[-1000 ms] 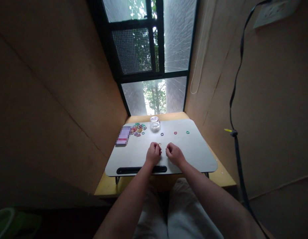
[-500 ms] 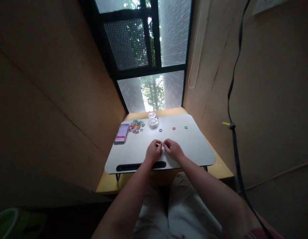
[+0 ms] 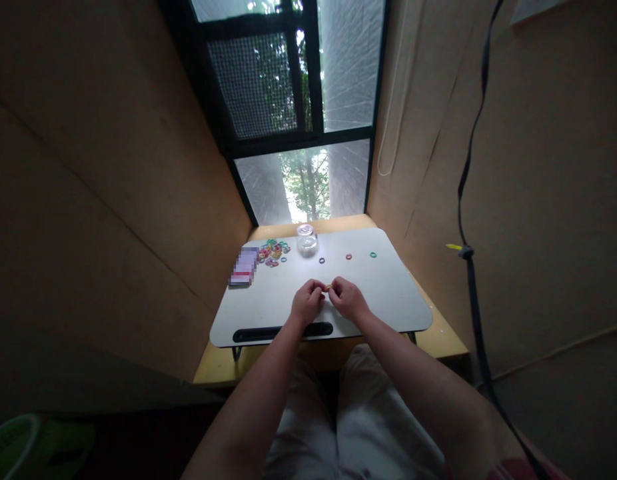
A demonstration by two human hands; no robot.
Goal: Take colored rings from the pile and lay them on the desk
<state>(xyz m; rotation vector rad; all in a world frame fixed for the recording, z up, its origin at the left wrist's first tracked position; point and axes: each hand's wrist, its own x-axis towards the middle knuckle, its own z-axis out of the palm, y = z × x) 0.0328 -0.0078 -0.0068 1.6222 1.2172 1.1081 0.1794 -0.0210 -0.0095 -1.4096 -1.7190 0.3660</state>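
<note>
My left hand (image 3: pixel 307 304) and my right hand (image 3: pixel 348 300) meet over the middle of the white lap table (image 3: pixel 268 303). Between their pinched fingertips is a small yellow hair tie (image 3: pixel 329 287), partly covered by the fingers. Beyond my hands, a purple hair tie (image 3: pixel 322 261), a red one (image 3: pixel 348 257) and a green one (image 3: pixel 373 255) lie spaced out in a row. A pile of mixed-colour hair ties (image 3: pixel 273 251) sits at the far left of the table.
A clear jar (image 3: pixel 307 245) stands at the table's back. Left of the pile lies a phone (image 3: pixel 243 267). The black slot (image 3: pixel 258 335) runs along the near edge. A dark strap (image 3: pixel 472 293) hangs at the right, and a window (image 3: pixel 308 180) is behind.
My fingertips have shifted slightly, and more of the yellow hair tie's loop now shows between them. The hair ties on the table have stayed put.
</note>
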